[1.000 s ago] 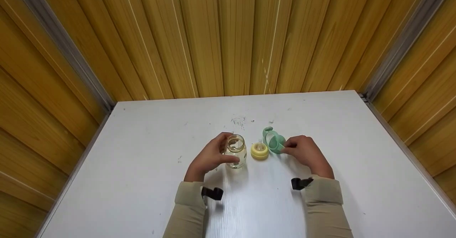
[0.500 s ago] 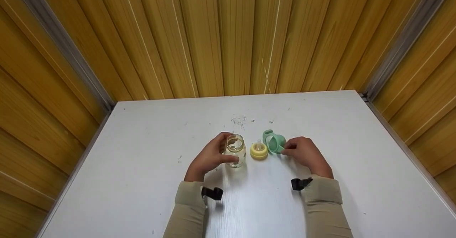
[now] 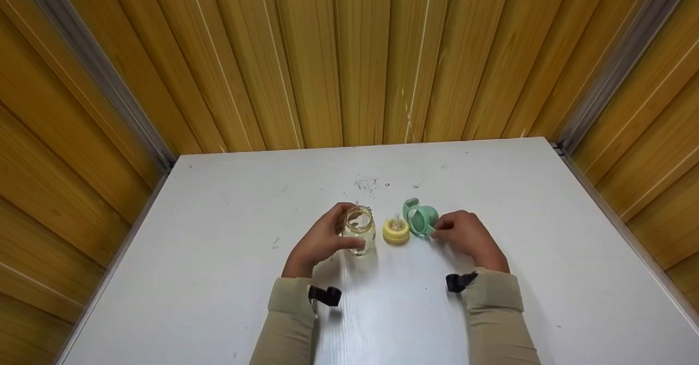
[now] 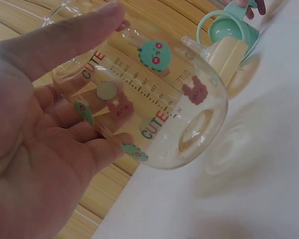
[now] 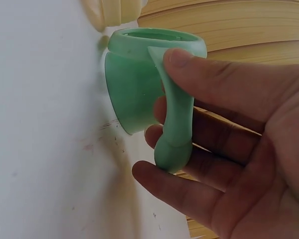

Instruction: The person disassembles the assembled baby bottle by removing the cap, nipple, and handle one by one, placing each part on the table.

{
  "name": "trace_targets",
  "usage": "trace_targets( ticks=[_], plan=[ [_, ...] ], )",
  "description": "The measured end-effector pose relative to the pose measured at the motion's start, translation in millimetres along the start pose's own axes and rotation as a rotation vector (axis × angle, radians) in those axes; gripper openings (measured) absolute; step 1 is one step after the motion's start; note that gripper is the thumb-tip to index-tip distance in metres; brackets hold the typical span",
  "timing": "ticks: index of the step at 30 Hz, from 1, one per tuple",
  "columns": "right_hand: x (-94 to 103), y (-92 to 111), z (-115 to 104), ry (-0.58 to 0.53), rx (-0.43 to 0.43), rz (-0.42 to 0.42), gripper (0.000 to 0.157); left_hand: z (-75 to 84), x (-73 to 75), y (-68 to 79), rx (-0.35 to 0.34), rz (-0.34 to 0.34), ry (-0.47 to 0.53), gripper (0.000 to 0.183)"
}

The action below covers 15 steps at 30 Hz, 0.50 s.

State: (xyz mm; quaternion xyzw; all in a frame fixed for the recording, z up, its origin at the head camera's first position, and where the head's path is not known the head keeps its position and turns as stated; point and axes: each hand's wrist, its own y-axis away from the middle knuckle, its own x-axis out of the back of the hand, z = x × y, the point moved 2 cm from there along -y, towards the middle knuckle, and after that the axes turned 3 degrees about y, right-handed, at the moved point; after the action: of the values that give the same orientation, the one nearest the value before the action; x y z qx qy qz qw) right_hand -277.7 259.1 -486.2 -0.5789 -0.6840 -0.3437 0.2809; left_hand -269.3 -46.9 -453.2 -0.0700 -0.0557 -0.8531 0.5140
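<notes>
My left hand [image 3: 322,238] grips a clear, yellowish baby bottle [image 4: 154,94], its thumb on one side and fingers on the other. The bottle has no top on and carries cartoon prints, "CUTE" lettering and a measuring scale. In my right hand [image 3: 465,235], thumb and fingers pinch one handle of a green two-handled bottle cover [image 5: 134,84]. The cover's opening shows as a ring in the head view, tilted toward me. Between bottle and cover a yellow screw collar with a clear nipple [image 3: 396,231] stands on the table, nipple up, close beside the cover.
The white table [image 3: 246,217] bears dark scuff marks toward its back. Wood-look panel walls [image 3: 360,59] rise behind it and at both sides. Each sleeve cuff has a black wrist camera mount [image 3: 326,295] on it.
The green cover has turned and tipped slightly in my right hand since one second ago. Bottle and yellow collar appear a few pixels further left. My left hand keeps its grip.
</notes>
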Motion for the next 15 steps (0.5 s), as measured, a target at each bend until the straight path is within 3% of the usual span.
trace_targets(
  ticks=[6, 15],
  plan=[
    [-1.4, -1, 2, -0.010, -0.030, -0.029, 0.011, -3.2, 0.7, -2.2, -0.003, -0.001, -0.011, 0.066],
    [-2.5, -1, 4, -0.010, -0.037, -0.046, 0.016, -27.9, 2.5, -15.3, 0.003, 0.012, -0.007, 0.066]
  ],
)
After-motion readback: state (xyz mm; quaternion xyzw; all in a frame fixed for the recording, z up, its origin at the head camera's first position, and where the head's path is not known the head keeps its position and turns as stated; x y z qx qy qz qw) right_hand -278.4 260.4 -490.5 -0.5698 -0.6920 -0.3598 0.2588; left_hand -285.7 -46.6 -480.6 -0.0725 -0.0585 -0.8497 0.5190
